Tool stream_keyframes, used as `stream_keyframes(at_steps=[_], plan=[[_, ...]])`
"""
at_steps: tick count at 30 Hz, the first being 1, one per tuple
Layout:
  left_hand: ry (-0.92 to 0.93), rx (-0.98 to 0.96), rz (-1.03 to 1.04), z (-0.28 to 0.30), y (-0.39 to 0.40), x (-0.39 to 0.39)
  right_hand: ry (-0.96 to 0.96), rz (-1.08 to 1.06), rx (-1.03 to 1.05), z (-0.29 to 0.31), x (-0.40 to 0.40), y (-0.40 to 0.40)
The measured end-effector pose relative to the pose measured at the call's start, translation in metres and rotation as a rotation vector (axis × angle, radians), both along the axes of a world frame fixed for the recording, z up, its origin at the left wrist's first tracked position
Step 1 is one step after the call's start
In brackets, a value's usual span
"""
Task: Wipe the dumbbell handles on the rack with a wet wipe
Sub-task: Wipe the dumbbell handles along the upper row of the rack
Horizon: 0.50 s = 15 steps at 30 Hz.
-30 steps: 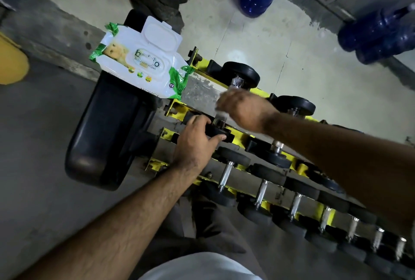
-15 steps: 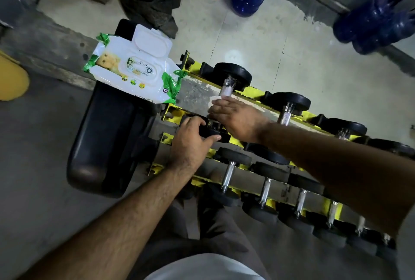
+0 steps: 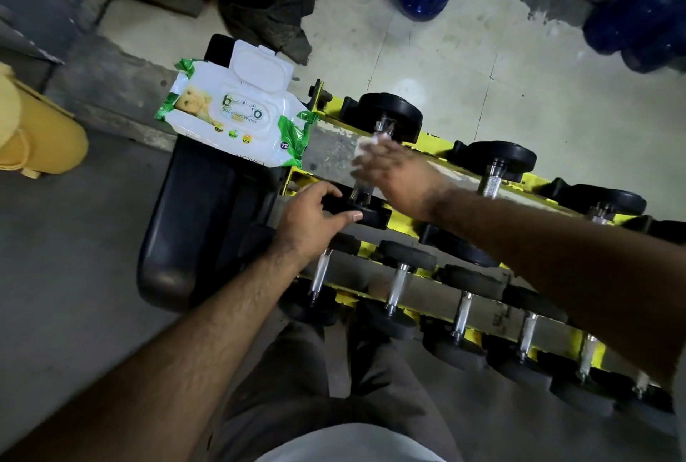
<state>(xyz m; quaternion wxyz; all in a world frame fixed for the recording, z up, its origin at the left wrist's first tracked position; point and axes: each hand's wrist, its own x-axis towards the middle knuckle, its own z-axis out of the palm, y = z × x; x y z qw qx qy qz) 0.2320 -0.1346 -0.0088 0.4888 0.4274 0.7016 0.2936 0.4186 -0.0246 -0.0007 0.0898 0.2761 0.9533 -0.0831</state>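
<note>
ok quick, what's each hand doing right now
Left hand: grips the near end of the dumbbell on the rack.
Right hand: blurred, holds the wipe on its handle.

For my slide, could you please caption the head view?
Left hand steadies a dumbbell while right hand wipes its handle.

I see the yellow rack holding two tiers of black-ended dumbbells with chrome handles. The end dumbbell on the upper tier lies across the rails, its handle blurred. A white wet wipe sits bunched against that handle, near its far weight. The lower handles lie parallel, side by side.
</note>
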Motion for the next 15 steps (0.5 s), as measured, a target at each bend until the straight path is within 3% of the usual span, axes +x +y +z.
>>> stream_keyframes(at_steps=[3,7,12,15], plan=[[-0.024,-0.029,0.0,0.001,0.002,-0.002,0.034,0.137,-0.053,0.005,0.001,-0.005],[-0.014,-0.022,-0.016,0.001,0.002,-0.003,0.043,-0.159,0.045,0.017,0.005,0.018],[0.005,-0.007,-0.045,-0.003,0.003,-0.006,0.029,0.079,-0.076,0.025,-0.007,-0.008],[0.064,-0.001,-0.147,-0.003,0.004,-0.007,0.133,-0.14,-0.094,0.043,-0.008,-0.008]])
